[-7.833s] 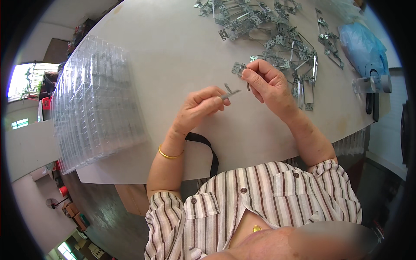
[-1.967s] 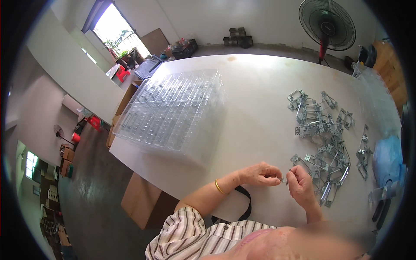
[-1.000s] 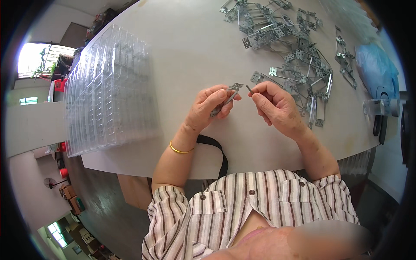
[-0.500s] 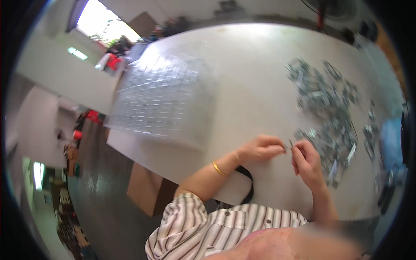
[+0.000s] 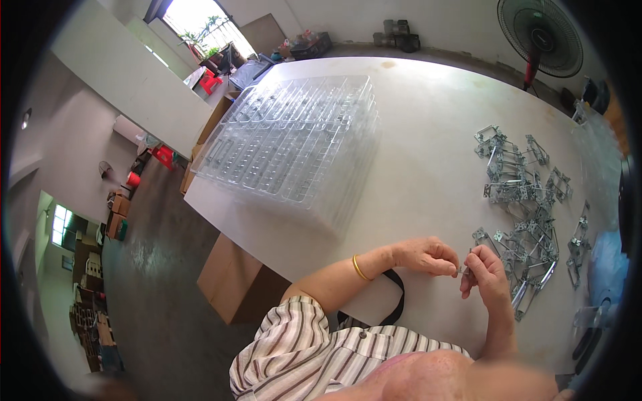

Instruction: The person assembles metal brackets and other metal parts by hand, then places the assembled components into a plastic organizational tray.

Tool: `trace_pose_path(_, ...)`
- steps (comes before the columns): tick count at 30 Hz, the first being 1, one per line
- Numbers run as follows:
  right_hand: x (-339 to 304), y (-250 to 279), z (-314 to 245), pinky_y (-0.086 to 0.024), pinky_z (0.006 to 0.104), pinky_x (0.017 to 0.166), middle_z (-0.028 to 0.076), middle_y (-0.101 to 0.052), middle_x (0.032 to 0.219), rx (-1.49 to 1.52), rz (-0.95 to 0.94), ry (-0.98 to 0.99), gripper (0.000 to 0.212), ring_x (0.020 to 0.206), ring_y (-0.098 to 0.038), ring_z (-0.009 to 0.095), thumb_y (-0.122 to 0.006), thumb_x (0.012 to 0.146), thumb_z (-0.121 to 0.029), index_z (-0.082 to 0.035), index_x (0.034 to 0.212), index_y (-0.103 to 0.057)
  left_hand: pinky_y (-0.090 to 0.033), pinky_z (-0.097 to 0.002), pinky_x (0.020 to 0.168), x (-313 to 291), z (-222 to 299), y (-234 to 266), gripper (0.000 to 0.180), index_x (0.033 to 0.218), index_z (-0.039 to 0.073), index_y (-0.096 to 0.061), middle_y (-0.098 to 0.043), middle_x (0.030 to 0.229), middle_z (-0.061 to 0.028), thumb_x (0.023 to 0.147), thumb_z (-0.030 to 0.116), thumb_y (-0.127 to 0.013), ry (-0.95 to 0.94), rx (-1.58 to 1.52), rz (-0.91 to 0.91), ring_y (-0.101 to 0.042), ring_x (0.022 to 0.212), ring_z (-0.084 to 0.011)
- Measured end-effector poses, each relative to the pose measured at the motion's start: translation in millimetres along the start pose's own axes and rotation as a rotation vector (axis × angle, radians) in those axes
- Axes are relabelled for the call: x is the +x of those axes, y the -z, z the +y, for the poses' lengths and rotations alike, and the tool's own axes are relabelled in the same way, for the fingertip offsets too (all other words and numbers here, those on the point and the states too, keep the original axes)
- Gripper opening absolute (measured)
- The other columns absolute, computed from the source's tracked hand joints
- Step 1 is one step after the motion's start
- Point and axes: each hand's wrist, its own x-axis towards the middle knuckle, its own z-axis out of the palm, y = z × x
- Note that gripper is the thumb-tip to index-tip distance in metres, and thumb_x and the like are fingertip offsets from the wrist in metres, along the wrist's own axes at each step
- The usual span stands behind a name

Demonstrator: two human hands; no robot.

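Note:
In front of me my left hand [image 5: 425, 255] and my right hand [image 5: 487, 273] meet over the near part of the white table [image 5: 428, 160]. Both are closed in a pinch on a small, thin metal piece [image 5: 461, 271] between their fingertips; most of it is covered, so its exact kind cannot be made out. Just beyond and to the right of my right hand lies a loose pile of silvery metal brackets [image 5: 506, 194] with plates and rods. A gold bangle [image 5: 361, 268] circles my left wrist.
A stack of clear plastic compartment trays [image 5: 287, 147] stands at the table's left. A black strap [image 5: 396, 309] hangs near my left forearm. Below the table's left edge is a cardboard box [image 5: 231, 274]. Blue plastic [image 5: 607, 267] lies at the right, and a fan [image 5: 540, 39] stands behind.
The whole view has shifted, so the table, trays and brackets appear lower and farther right, and sharper. My hands keep their pinch close together.

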Motion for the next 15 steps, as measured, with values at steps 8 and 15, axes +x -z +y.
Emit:
trace_pose_path(8, 0.8, -3.7, -1.1, -0.038, 0.0208, 0.041, 0.002, -0.058, 0.063, -0.065, 0.189, 0.148, 0.018, 0.045, -0.049, 0.006, -0.051, 0.105, -0.021, -0.006, 0.096, -0.051, -0.039, -0.0228, 0.055, 1.6, 5.7, 2.9, 0.031, 0.106, 0.000, -0.068, -0.058, 0.072, 0.0028, 0.100, 0.029, -0.058, -0.015, -0.274, 0.182, -0.049, 0.063, -0.0047)
trace_pose_path(15, -13.6, -12.8, 2.9, -0.037, 0.0203, 0.042, 0.000, -0.057, 0.064, -0.098, 0.097, 0.144, 0.013, 0.048, -0.048, 0.004, -0.054, 0.104, -0.017, -0.005, 0.098, -0.055, -0.037, -0.0223, 0.051, -4.6, 12.6, -11.7, 0.033, 0.100, 0.003, -0.068, -0.048, 0.063, 0.0057, 0.101, 0.034, -0.056, -0.028, -0.172, 0.232, -0.044, 0.058, -0.0043)
